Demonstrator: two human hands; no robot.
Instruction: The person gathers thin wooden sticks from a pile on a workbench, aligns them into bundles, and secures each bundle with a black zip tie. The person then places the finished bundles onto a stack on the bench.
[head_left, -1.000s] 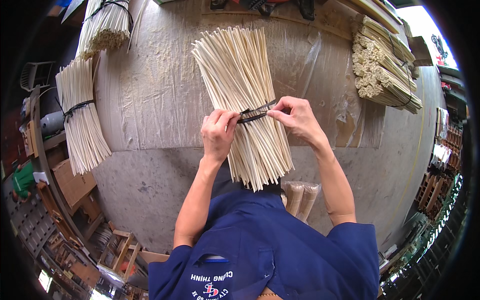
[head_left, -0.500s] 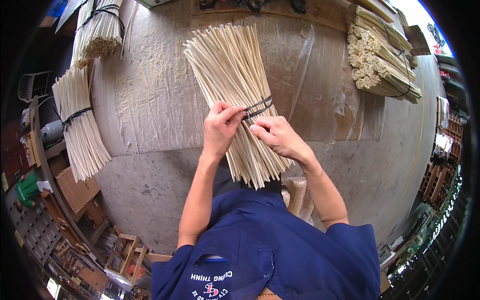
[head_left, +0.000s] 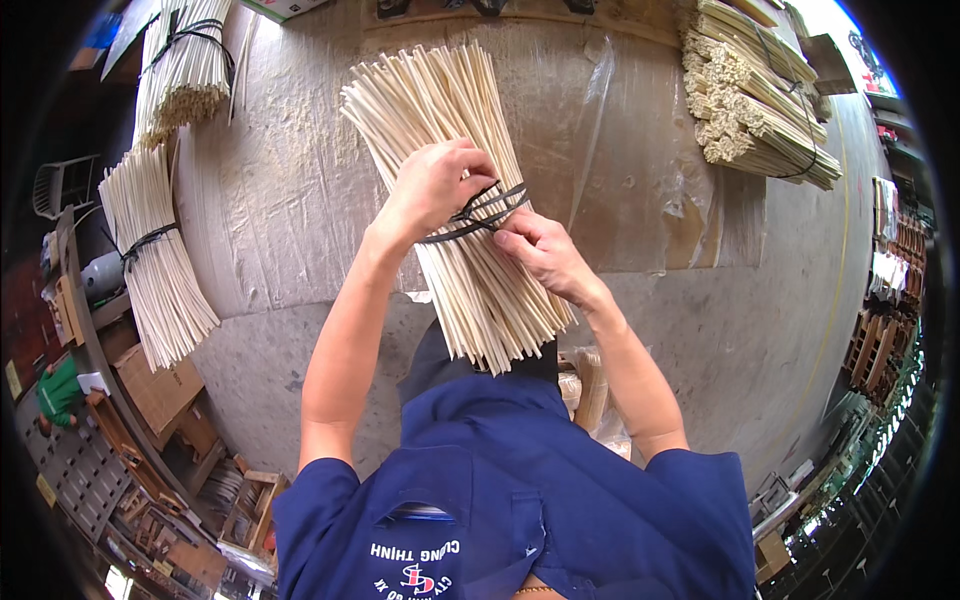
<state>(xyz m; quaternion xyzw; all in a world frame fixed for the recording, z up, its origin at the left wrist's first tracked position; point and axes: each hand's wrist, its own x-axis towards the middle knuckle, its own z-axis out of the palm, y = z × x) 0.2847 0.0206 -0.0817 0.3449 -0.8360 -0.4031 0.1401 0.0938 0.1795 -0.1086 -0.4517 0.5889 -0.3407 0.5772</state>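
A thick bundle of thin pale wooden sticks (head_left: 430, 95) lies in front of me, its near end by my waist. A black strap (head_left: 452, 235) crosses the bundle's middle in several strands. From the left, my left hand (head_left: 432, 192) reaches over the sticks, its fingers pinched on the strap near the middle. My right hand (head_left: 546, 256) is closed at the bundle's right side, thumb and fingertips on the strap where the strands meet. Just what lies under the fingertips is partly hidden.
The bundle rests on a plastic-covered worktop (head_left: 290, 200). Tied stick bundles lie at the left (head_left: 155, 255), far left (head_left: 185, 75) and far right (head_left: 755, 110). Wrapped rolls (head_left: 590, 385) stand by my right side. A person in green (head_left: 58, 392) is off at the left.
My left hand has moved away from me and turned over the bundle. The strap's strands now spread farther across the left of the sticks. My right hand stays close to the strap.
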